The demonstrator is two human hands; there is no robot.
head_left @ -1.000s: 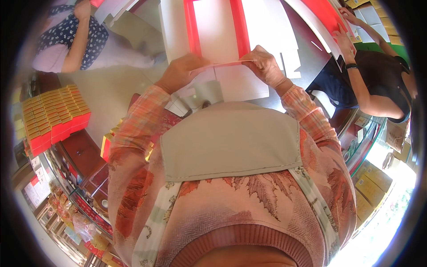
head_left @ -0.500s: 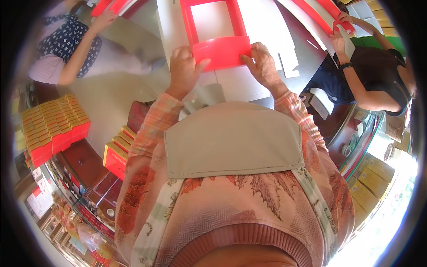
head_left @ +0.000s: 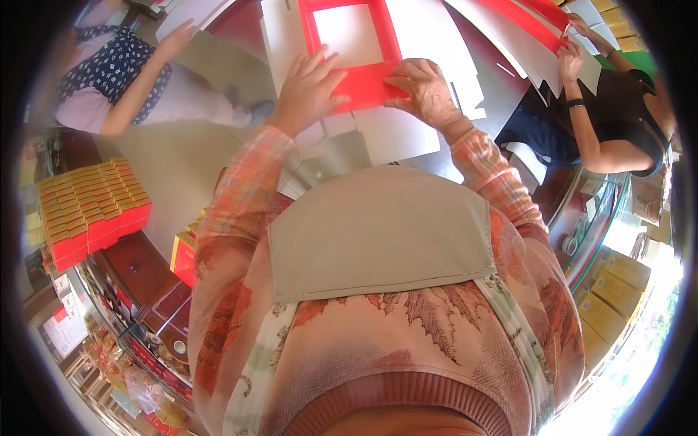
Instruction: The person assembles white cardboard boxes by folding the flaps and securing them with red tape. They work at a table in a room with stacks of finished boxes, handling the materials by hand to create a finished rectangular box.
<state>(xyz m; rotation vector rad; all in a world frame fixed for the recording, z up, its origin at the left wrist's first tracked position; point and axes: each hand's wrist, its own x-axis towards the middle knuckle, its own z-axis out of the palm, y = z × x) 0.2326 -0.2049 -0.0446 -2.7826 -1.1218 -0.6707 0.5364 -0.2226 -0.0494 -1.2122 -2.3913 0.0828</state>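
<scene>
A red cardboard frame [head_left: 392, 43] with a white middle lies on white sheets before me. Its near red flap [head_left: 363, 83] lies down flat, between my two hands. My left hand [head_left: 309, 91] rests over the flap's left end, fingers stretched and spread toward the frame's left side. On the right end, my right hand [head_left: 424, 91] has its fingers bent over the flap and its thumb along the near edge, gripping it.
White cardboard sheets [head_left: 429, 36] cover the table around the frame. At left, one person [head_left: 116, 80] stands near the table; at right, another person [head_left: 611, 116] handles red-and-white cardboard. Stacked red-and-gold boxes [head_left: 94, 207] stand left, yellow cartons [head_left: 611, 291] lower right.
The red flap, held raised between both hands before, now lies folded down. My left hand has let go and spread its fingers over it; my right fingers have shifted over the top.
</scene>
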